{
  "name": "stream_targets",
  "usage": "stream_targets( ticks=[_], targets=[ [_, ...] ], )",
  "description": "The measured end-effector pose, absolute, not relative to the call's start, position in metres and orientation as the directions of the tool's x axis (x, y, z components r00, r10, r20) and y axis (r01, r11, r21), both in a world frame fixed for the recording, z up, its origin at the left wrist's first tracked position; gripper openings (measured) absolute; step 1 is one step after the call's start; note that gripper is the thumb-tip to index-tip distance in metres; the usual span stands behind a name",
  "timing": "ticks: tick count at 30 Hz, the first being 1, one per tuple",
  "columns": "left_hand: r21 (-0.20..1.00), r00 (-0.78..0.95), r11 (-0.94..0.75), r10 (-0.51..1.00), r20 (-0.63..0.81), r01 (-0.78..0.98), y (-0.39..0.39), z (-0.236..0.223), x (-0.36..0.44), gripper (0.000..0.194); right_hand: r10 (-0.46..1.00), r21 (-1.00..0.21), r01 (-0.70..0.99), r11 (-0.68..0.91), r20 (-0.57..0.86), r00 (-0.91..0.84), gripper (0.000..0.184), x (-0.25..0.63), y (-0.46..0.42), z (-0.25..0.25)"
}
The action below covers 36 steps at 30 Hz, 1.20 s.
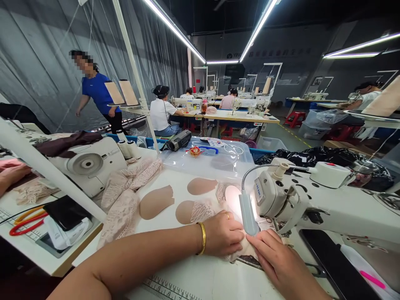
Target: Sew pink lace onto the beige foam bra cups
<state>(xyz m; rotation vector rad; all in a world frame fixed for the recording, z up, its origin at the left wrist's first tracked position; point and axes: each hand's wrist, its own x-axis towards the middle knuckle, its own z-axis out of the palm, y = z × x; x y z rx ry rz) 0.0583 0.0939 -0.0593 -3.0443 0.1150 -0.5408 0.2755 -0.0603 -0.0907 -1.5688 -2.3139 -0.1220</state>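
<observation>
My left hand (pixel 222 233), with a gold bangle and a ring, lies on a piece of beige lace fabric (pixel 204 210) by the needle of the white sewing machine (pixel 315 200). Its fingers are curled and press the fabric down. My right hand (pixel 279 260) rests flat on the same fabric just under the machine's lamp (pixel 248 212), fingers stretched together. Three tan foam cups (pixel 155 202) lie on the white table (pixel 200 275) beyond my left hand.
A heap of pink lace (pixel 125 196) lies left of the cups, a clear plastic box (pixel 215 160) behind them. Another sewing machine (pixel 84 164) and a co-worker's hand (pixel 11 175) are at left. Red-handled scissors (pixel 26 221) lie there. Several people work at machines further back.
</observation>
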Motion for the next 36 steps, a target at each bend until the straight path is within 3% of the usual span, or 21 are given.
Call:
stream_targets(
  ticks=[6,10,19,26,28,30,32,33,35,36],
  targets=[
    [-0.038,0.967,-0.99,-0.139,0.212,-0.134,0.114,-0.05,0.071,0.022,0.896,-0.108,0.945,0.308,0.366,-0.25,0.041,0.276,-0.06,-0.1],
    [-0.035,0.964,-0.987,-0.159,0.214,-0.155,0.12,-0.048,0.074,0.02,0.905,-0.152,0.962,0.229,0.397,-0.153,0.039,0.271,-0.061,-0.105],
    [-0.041,0.97,-0.995,-0.102,0.219,-0.096,0.126,-0.048,0.077,0.017,0.883,-0.171,0.953,0.252,0.444,-0.154,0.037,0.267,-0.061,-0.107],
    [-0.036,0.979,-0.999,0.032,0.203,0.04,0.12,-0.046,0.081,0.01,0.878,-0.358,0.887,0.294,0.468,-0.102,0.029,0.268,-0.061,-0.102],
    [-0.015,0.976,-0.997,0.072,0.207,0.076,0.117,-0.04,0.076,0.015,0.877,-0.386,0.877,0.286,0.474,-0.078,0.024,0.259,-0.064,-0.095],
    [0.01,0.97,-0.995,0.097,0.221,0.097,0.109,-0.033,0.061,0.02,0.912,-0.587,0.783,0.204,0.405,0.066,0.022,0.243,-0.067,-0.086],
    [0.085,0.959,-0.993,0.104,0.264,0.085,0.088,-0.027,0.039,0.021,0.942,-0.867,0.494,0.07,0.22,0.254,0.034,0.222,-0.068,-0.075],
    [0.153,0.95,-0.986,0.116,0.289,0.073,0.074,-0.027,0.026,0.021,0.944,-0.946,0.322,0.023,0.126,0.305,0.043,0.211,-0.067,-0.07],
    [0.526,0.904,-0.85,0.227,0.362,0.003,0.037,-0.03,0.001,0.026,0.945,-0.992,0.127,-0.005,0.037,0.326,0.054,0.191,-0.066,-0.062],
    [0.731,0.901,-0.682,0.305,0.309,-0.019,0.018,-0.033,-0.01,0.035,0.945,-0.996,0.088,0.001,0.03,0.324,0.056,0.182,-0.067,-0.059]
  ],
)
